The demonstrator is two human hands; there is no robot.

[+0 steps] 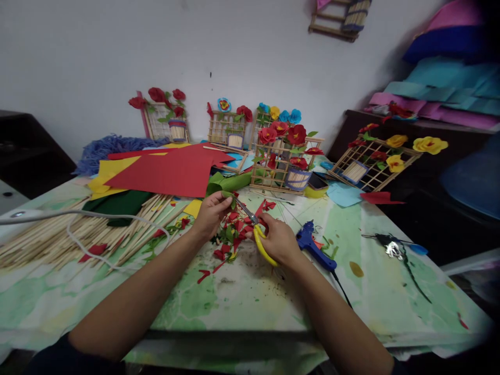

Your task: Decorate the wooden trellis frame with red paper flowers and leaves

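My right hand [278,240] is closed round yellow-handled scissors [255,232], whose blades point up and left. My left hand [211,212] pinches a small green paper piece [227,195] at the blade tips. Both hands hover over a heap of red and green paper scraps [233,232] on the green marbled table [242,297]. A rolled green sheet [229,183] lies just behind my left hand.
A bundle of wooden sticks [74,234] and a white cable [78,221] lie at left, red and yellow paper sheets [167,172] behind. A blue glue gun [312,244] rests right of my hand. Stick trellises with paper flowers [283,156] line the back.
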